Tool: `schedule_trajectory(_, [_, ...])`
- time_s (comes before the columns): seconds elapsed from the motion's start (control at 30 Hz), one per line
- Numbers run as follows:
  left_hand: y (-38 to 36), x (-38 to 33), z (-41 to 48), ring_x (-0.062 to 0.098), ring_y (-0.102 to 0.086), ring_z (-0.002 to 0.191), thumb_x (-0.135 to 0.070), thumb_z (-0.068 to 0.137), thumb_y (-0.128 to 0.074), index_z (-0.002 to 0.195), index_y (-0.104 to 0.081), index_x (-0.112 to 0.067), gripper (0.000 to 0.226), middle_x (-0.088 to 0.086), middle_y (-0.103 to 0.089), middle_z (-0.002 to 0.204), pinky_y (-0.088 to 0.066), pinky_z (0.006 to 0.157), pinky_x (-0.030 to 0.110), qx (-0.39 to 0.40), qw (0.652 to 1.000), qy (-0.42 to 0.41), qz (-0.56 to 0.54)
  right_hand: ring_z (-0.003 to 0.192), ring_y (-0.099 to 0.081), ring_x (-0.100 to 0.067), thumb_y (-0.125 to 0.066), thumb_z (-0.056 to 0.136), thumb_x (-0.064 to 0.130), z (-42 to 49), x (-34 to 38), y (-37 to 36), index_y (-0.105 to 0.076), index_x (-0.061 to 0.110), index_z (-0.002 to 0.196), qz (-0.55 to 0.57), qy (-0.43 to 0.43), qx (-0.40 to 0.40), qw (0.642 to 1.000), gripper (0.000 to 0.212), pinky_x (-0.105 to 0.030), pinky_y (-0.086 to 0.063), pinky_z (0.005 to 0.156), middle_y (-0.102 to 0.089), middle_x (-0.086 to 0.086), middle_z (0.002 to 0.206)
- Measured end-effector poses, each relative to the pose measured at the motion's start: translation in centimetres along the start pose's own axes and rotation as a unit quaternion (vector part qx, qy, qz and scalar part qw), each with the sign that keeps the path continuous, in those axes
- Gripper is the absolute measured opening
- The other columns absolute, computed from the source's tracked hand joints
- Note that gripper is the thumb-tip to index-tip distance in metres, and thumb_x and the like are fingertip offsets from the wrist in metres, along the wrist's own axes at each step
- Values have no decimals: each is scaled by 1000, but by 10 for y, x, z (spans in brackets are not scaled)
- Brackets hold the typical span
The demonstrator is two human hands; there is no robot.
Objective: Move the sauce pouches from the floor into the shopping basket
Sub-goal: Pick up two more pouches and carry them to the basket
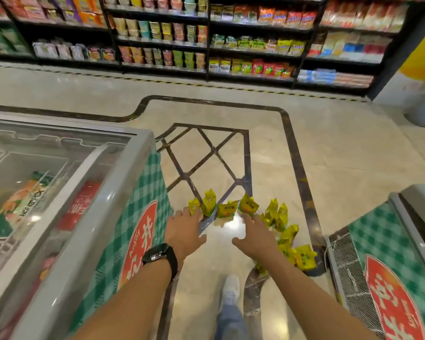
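Several yellow sauce pouches stand and lie in a curved row on the marble floor, from one at the left (208, 202) through the middle (227, 209) to a heap at the right (304, 257). My left hand (184, 229) reaches out flat with spread fingers, its fingertips just short of the leftmost pouches. My right hand (257, 235) is also spread open, above the floor beside the right-hand pouches (276, 214). Neither hand holds anything. No shopping basket is in view.
A chest freezer (88, 192) with a glass lid and green checked side stands close on the left. Another freezer (402, 241) stands at the right. Stocked shelves (206, 40) line the far side of the aisle. My white shoe (230, 289) is on the floor below.
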State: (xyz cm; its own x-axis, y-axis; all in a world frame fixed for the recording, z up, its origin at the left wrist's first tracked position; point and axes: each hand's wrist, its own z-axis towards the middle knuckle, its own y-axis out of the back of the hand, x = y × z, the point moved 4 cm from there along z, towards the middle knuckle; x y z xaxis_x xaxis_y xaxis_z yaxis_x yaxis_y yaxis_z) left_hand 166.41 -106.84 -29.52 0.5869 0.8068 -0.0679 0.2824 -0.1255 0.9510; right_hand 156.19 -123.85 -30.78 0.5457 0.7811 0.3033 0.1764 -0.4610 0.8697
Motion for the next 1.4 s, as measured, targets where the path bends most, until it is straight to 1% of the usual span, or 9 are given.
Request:
schedule_trajectory(0.17, [-43, 0, 95, 33, -46, 131, -57, 94, -50, 151, -25, -21, 71, 11, -41, 147, -40, 103, 44, 48, 998, 30, -19, 135, -36, -31, -59, 84, 48, 118, -19, -16, -29, 20, 148, 11, 15, 22, 1000, 75, -44, -43, 100, -31, -8, 150])
schedule_trajectory(0.37, [-195, 30, 226, 28, -49, 128, -58, 91, -52, 147, -32, -24, 69, 6, -47, 139, -45, 95, 42, 84, 991, 71, -73, 129, -41, -30, -62, 86, 44, 280, -60, -131, -31, 15, 145, 24, -3, 67, 997, 73, -41, -46, 95, -38, -9, 140])
schedule_trajectory(0.5, [-327, 73, 315, 29, -50, 128, -62, 90, -52, 137, -44, -22, 62, 7, -50, 138, -48, 90, 42, 52, 990, 103, -84, 133, -39, -28, -65, 87, 44, 395, -80, -226, -32, 17, 147, 2, 21, 54, 998, 74, -37, -40, 99, -39, -8, 144])
schedule_trajectory(0.63, [-432, 112, 394, 34, -50, 121, -58, 85, -61, 138, -46, -18, 67, 11, -51, 127, -45, 91, 46, -10, 989, 120, -83, 127, -44, -35, -65, 87, 41, 492, -96, -322, -35, 13, 142, 9, 40, 49, 998, 69, -37, -40, 83, -41, -13, 137])
schedule_trajectory(0.73, [-484, 134, 449, 34, -44, 128, -55, 86, -64, 150, -31, -18, 81, 13, -45, 135, -43, 98, 47, -36, 989, 124, -71, 130, -41, -37, -69, 84, 38, 547, -100, -380, -33, 10, 144, 37, 61, 26, 997, 75, -46, -44, 97, -40, -17, 138])
schedule_trajectory(0.9, [-524, 159, 517, 39, -47, 124, -46, 90, -62, 155, -21, -13, 84, 21, -44, 139, -48, 94, 53, -119, 983, 97, -98, 131, -40, -40, -66, 87, 36, 617, -92, -418, -25, 7, 149, 60, 82, -42, 994, 80, -48, -41, 101, -34, -18, 142])
schedule_trajectory(1.07, [-536, 165, 553, 44, -62, 104, -44, 94, -59, 157, -15, -13, 83, 22, -60, 122, -52, 81, 52, -150, 980, 53, -122, 132, -37, -39, -66, 88, 41, 652, -89, -433, -21, 8, 149, 85, 82, -78, 990, 83, -54, -41, 100, -29, -17, 144])
schedule_trajectory(1.23, [-526, 163, 561, 44, -63, 93, -41, 99, -54, 139, -37, -11, 53, 23, -66, 105, -49, 70, 46, -177, 981, 50, -67, 132, -36, -40, -66, 86, 43, 665, -83, -447, -23, 8, 147, 87, 74, -87, 990, 83, -53, -42, 100, -30, -17, 142])
schedule_trajectory(1.4, [-518, 160, 559, 46, -60, 98, -34, 99, -56, 121, -47, -4, 39, 27, -63, 107, -46, 73, 46, -176, 979, 53, -91, 142, -26, -40, -63, 89, 45, 670, -72, -447, -1, 12, 156, 104, 61, -89, 989, 97, -53, -38, 107, -16, -17, 156])
